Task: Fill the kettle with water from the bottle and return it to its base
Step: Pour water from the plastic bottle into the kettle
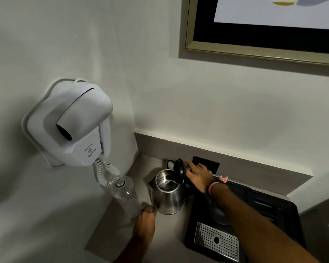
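A steel kettle [168, 194] stands on the counter with its black lid [179, 170] flipped up, so the shiny inside shows. My right hand [198, 175] reaches behind the lid to the kettle's handle side; its fingers are partly hidden and I cannot tell how they grip. A clear plastic bottle [124, 192], uncapped and leaning, is held near its lower part by my left hand [144, 223], just left of the kettle. The round kettle base [219, 215] sits on the black tray, partly hidden under my right forearm.
A black tray [270, 211] with a perforated metal drip grid [217, 241] fills the right of the counter. A white wall-hung hair dryer [74, 126] with a coiled cord hangs on the left wall. A black wall socket [207, 164] sits behind the kettle. A framed picture [254, 35] hangs above.
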Demonstrator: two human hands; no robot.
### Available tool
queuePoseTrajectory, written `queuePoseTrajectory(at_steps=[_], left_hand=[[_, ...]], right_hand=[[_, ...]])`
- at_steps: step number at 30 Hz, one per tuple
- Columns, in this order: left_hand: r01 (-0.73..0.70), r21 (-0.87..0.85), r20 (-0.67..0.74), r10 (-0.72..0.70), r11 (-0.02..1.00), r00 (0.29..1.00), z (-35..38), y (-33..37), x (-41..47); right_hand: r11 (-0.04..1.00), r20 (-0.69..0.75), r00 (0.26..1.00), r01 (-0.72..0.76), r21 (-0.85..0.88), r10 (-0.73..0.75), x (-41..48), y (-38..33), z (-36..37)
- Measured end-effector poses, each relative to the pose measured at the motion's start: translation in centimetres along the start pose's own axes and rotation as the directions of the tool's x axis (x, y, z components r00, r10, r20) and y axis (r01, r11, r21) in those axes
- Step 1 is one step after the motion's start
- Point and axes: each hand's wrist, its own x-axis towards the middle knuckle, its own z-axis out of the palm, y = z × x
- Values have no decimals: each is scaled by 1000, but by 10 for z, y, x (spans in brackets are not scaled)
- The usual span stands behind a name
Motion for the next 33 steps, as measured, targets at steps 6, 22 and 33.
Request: queuePoseTrajectory(at_steps=[6, 22, 33], left_hand=[[-33, 178, 80, 19, 984, 997, 15, -6, 9], [-157, -60, -155, 146, 986, 977, -44, -1, -4], [-208, -251, -812, -88, 945, 578, -172, 3, -41]], right_hand=[[1000, -6, 1000, -25, 5, 25, -1, 0, 6], [998, -15, 1000, 2, -63, -3, -10, -12, -1], [997, -38, 999, -27, 67, 29, -21, -21, -1]])
